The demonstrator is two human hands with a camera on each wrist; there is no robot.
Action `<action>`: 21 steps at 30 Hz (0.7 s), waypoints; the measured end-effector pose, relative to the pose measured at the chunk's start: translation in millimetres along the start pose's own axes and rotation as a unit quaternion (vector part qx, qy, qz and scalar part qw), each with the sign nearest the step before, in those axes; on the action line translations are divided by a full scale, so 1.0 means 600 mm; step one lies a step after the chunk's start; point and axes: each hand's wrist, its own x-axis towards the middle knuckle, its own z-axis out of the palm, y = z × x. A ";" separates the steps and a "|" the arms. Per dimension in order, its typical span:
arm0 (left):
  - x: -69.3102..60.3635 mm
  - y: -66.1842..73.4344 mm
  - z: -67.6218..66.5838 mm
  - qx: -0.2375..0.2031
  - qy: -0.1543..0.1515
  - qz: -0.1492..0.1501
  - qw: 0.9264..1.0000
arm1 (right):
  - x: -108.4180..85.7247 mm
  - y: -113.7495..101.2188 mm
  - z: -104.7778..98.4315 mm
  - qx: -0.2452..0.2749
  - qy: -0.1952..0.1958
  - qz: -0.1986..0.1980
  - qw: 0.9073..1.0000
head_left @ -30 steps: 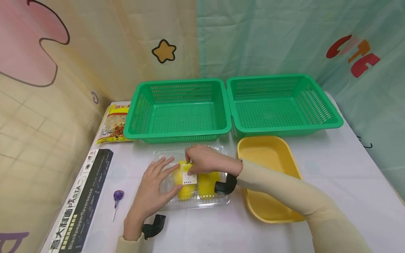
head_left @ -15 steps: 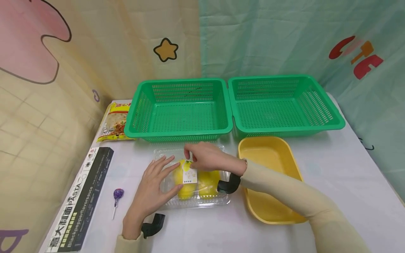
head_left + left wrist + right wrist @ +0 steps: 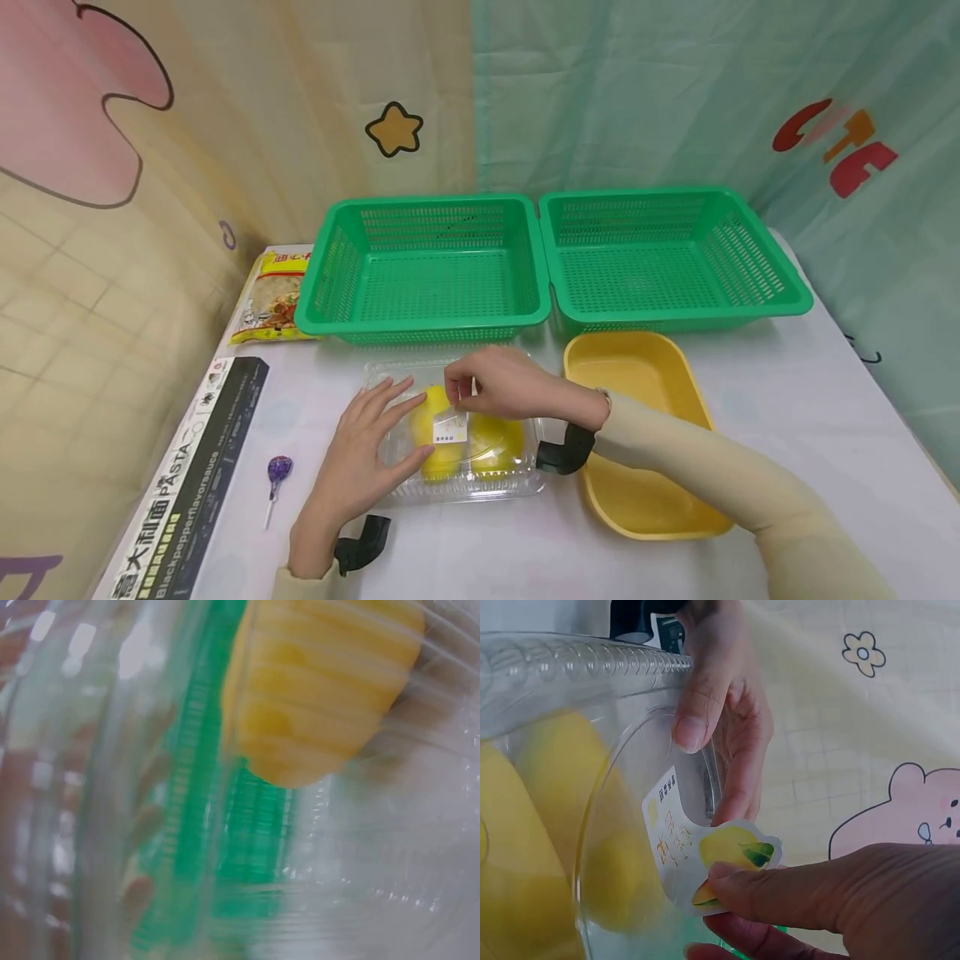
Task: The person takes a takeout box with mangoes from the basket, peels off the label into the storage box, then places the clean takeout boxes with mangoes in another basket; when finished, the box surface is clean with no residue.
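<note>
A: Where's the clear box (image 3: 480,493)?
B: On the white table (image 3: 465,562), in front of the left green basket (image 3: 427,327). The yellow tub (image 3: 637,496) is near it, on the right side.
A: What's inside?
B: Yellow fruits (image 3: 498,450). You can see them through the lid.
A: What does the right hand (image 3: 510,383) do?
B: It pinches the end of a sticker (image 3: 671,832). The thumb is on top and a finger is under it. That end is bent up off the lid. The other end lies flat.
A: What's on the sticker?
B: A yellow fruit with a green leaf, and some writing.
A: And the left hand (image 3: 363,450)?
B: Its fingers are spread out over the left side of the box, and its thumb rests on the lid. I can't tell if every finger touches. The hands are apart, but near each other.
A: What else is there?
B: A purple lollipop (image 3: 280,468) lies left of that hand. Next to it is a long black and white pasta pack (image 3: 195,475). A yellow food bag (image 3: 273,300) is beside the left basket, and another green basket (image 3: 682,317) is on the right.
</note>
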 end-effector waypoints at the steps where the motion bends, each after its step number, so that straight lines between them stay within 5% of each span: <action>1: -0.001 0.000 0.000 0.000 -0.001 -0.001 1.000 | -0.004 -0.001 0.000 0.003 0.002 -0.006 1.000; 13: -0.003 0.002 0.002 -0.004 0.000 -0.007 1.000 | -0.064 0.007 -0.018 0.129 0.059 -0.055 0.988; 17: -0.002 0.004 0.002 -0.004 0.002 -0.004 1.000 | -0.099 0.027 -0.042 0.181 0.072 -0.021 0.981; 21: -0.001 0.004 0.000 -0.002 0.002 -0.003 1.000 | -0.138 0.060 -0.071 0.208 0.073 0.062 0.973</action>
